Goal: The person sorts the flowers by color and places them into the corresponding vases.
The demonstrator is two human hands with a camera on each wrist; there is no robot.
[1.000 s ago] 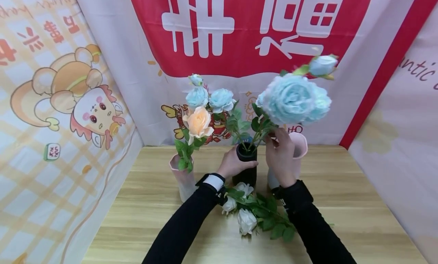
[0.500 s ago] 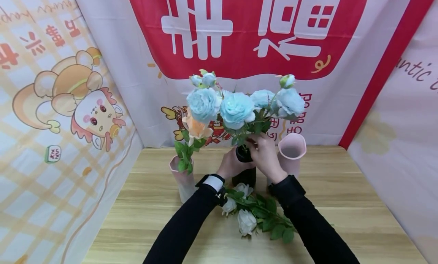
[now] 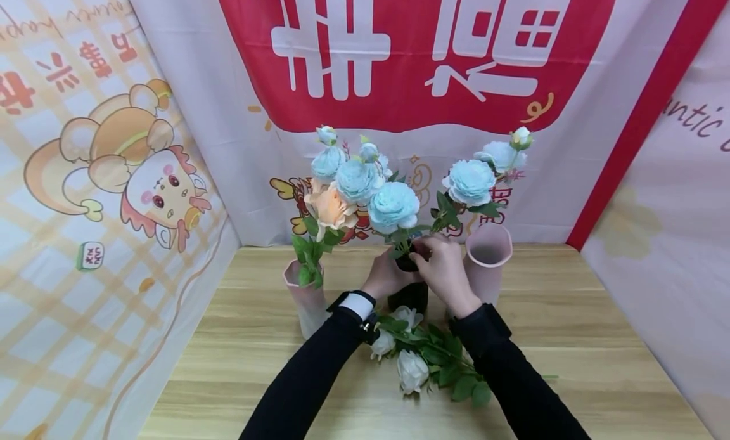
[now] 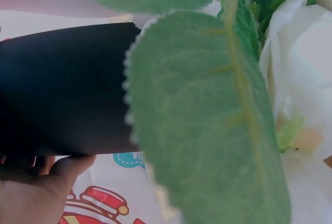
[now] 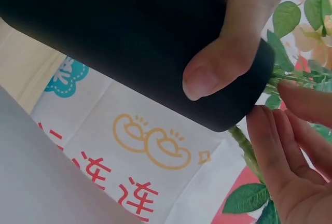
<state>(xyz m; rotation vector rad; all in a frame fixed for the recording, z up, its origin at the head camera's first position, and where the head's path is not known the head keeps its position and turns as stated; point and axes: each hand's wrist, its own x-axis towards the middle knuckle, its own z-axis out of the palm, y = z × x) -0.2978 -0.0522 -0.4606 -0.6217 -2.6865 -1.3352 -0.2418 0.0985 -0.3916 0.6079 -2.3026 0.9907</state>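
Note:
A black vase (image 3: 407, 297) stands upright at the middle of the table, light blue artificial flowers (image 3: 393, 207) rising from its mouth. My left hand (image 3: 384, 275) grips it below the rim; the thumb lies across the black wall in the right wrist view. At the mouth, my right hand (image 3: 447, 269) has its fingers curled close around a flower stem (image 5: 248, 149), fingertips touching the rim. More blue flowers (image 3: 470, 183) lean to the right. White roses (image 3: 412, 370) with green leaves lie in front of the vase. A blurred leaf (image 4: 202, 105) covers part of the left wrist view.
To the left, a pink-white vase (image 3: 305, 300) holds a peach rose (image 3: 331, 208). A second pinkish vase (image 3: 487, 253) stands just right of my right hand. Printed cloth (image 3: 570, 193) hangs behind the wooden table (image 3: 256, 376).
My right hand has brought a blue flower stem left and down to the black vase's mouth. The blooms then spread, some shifting right. My left hand stays on the vase.

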